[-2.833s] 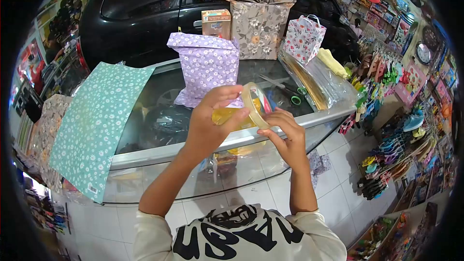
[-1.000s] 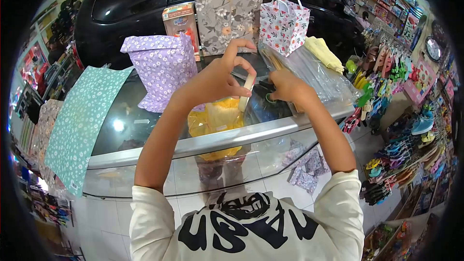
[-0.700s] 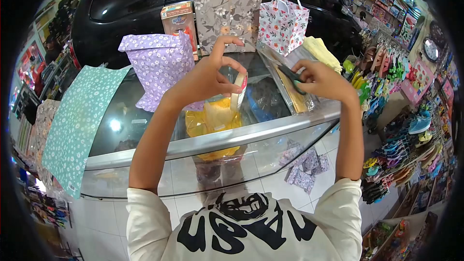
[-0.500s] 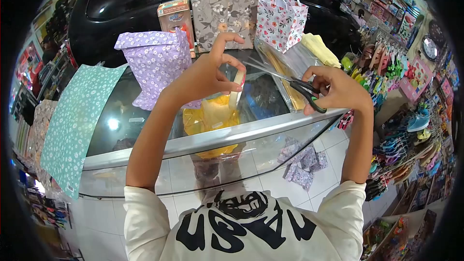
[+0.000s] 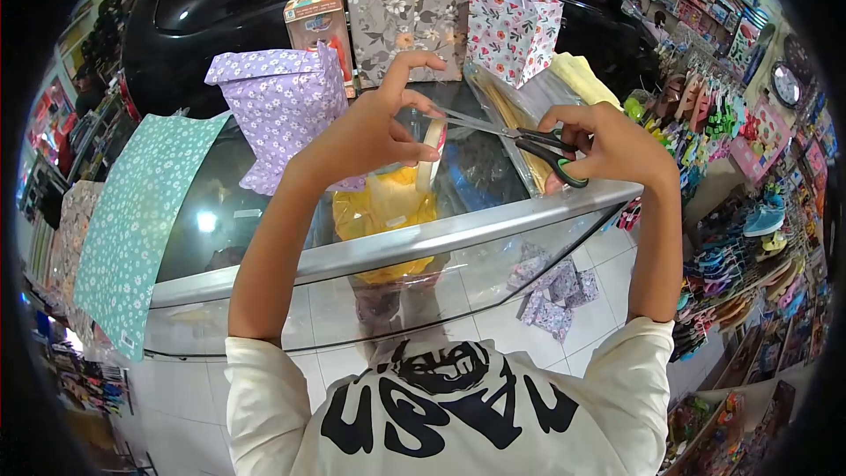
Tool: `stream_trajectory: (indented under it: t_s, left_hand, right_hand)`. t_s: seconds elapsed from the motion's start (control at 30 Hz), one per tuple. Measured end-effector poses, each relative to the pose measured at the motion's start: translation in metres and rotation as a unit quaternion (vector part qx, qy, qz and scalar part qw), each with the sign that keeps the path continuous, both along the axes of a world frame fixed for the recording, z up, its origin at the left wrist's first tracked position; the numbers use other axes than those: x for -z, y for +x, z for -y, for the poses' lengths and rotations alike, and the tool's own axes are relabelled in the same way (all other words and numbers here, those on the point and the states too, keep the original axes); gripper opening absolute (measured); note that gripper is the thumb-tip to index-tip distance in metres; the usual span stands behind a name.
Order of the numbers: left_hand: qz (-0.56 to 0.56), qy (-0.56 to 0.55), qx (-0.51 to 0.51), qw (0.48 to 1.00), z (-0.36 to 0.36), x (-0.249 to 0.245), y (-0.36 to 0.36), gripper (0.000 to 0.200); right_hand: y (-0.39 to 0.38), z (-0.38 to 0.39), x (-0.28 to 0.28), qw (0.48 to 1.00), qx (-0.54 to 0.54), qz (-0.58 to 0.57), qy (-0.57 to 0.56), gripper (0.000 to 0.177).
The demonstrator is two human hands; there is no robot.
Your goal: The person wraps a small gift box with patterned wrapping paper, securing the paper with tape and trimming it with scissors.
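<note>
A roll of tape (image 5: 430, 155) is held between the curled fingers of my left hand (image 5: 379, 137), above the glass counter. My right hand (image 5: 608, 145) grips the black handles of a pair of scissors (image 5: 515, 134). Its slightly parted blades point left, and their tips are by my left fingers near the top of the roll. Any strip of tape between them is too fine to make out. Just left of my left hand stands a purple flowered gift bag (image 5: 282, 119). A yellow package (image 5: 383, 211) shows beneath the roll.
Along the counter's back are a boxed item (image 5: 319, 26), a large grey flowered gift box (image 5: 410, 22) and a small flowered bag (image 5: 514, 33). Green flowered paper (image 5: 145, 220) hangs over the left end. The metal edge (image 5: 458, 227) runs before me; hanging goods crowd the right.
The scissors have turned flatter, and their tips have moved left and up to my left fingers. Their blades look more closed together. My left hand has risen slightly with the tape.
</note>
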State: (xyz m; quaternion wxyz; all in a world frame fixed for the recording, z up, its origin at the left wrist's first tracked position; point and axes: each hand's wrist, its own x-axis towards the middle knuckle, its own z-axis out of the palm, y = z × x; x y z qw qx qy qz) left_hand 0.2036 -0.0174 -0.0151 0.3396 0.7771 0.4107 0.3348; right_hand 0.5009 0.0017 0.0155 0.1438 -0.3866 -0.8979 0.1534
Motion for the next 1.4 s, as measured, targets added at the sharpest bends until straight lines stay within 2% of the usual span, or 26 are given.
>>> stream_trajectory:
  t_s: [0.1, 0.3, 0.4, 0.5, 0.6, 0.73, 0.77, 0.87, 0.9, 1.0, 1.03, 1.13, 1.17, 1.23, 1.4]
  left_hand:
    - [0.016, -0.017, 0.012, 1.0, -0.003, 0.002, -0.001, 0.083]
    - [0.014, 0.011, 0.025, 1.0, -0.003, 0.005, -0.001, 0.083]
    - [-0.024, 0.024, 0.032, 0.999, -0.001, 0.003, -0.005, 0.081]
    - [-0.076, -0.012, -0.017, 0.997, 0.009, -0.008, -0.003, 0.082]
    - [-0.153, 0.031, 0.0, 0.988, 0.002, 0.0, -0.003, 0.087]
    - [-0.129, 0.071, 0.002, 0.989, -0.004, 0.011, 0.003, 0.086]
    - [-0.124, 0.094, -0.001, 0.988, -0.007, 0.014, 0.002, 0.085]
    - [-0.088, 0.145, -0.013, 0.985, -0.009, 0.014, -0.004, 0.078]
    - [-0.073, 0.158, -0.017, 0.985, -0.009, 0.013, -0.006, 0.076]
    - [-0.032, 0.157, -0.029, 0.987, -0.002, 0.009, -0.014, 0.073]
    - [-0.026, 0.146, -0.028, 0.988, 0.001, 0.008, -0.017, 0.073]
    - [-0.003, 0.12, -0.026, 0.992, 0.012, 0.006, -0.024, 0.073]
    - [0.006, 0.118, -0.023, 0.993, 0.015, 0.005, -0.026, 0.074]
    - [0.027, 0.107, -0.014, 0.994, 0.022, 0.003, -0.032, 0.075]
    - [0.044, 0.086, -0.023, 0.995, 0.036, -0.013, -0.055, 0.072]
  right_hand:
    - [-0.003, 0.001, -0.003, 1.0, -0.023, -0.003, 0.013, 0.039]
    - [-0.002, -0.002, -0.004, 0.998, 0.01, 0.003, 0.061, 0.034]
    - [0.001, 0.003, -0.008, 0.997, 0.042, 0.009, 0.063, 0.033]
    - [0.01, 0.006, -0.005, 0.997, 0.044, 0.008, 0.058, 0.037]
    - [0.008, 0.006, 0.011, 0.995, 0.064, 0.078, 0.028, 0.04]
    - [-0.014, 0.007, 0.029, 0.989, 0.099, 0.097, 0.05, 0.043]
    - [-0.021, 0.01, 0.03, 0.992, 0.097, 0.062, 0.054, 0.039]
    - [-0.042, 0.007, 0.045, 0.985, 0.086, 0.063, 0.134, 0.036]
    - [-0.056, 0.012, 0.034, 0.988, 0.125, 0.09, 0.004, 0.033]
    - [-0.065, -0.001, 0.04, 0.987, 0.069, 0.141, -0.011, 0.032]
    - [-0.064, -0.004, 0.042, 0.989, 0.043, 0.13, 0.046, 0.029]
    - [-0.075, -0.026, 0.031, 0.991, -0.094, -0.093, 0.035, 0.025]
    - [-0.084, -0.025, 0.032, 0.975, -0.082, -0.207, -0.013, 0.024]
    - [-0.115, -0.016, 0.027, 0.899, -0.052, -0.422, -0.109, 0.022]
    - [-0.145, -0.028, 0.019, 0.885, -0.136, -0.404, -0.186, 0.02]
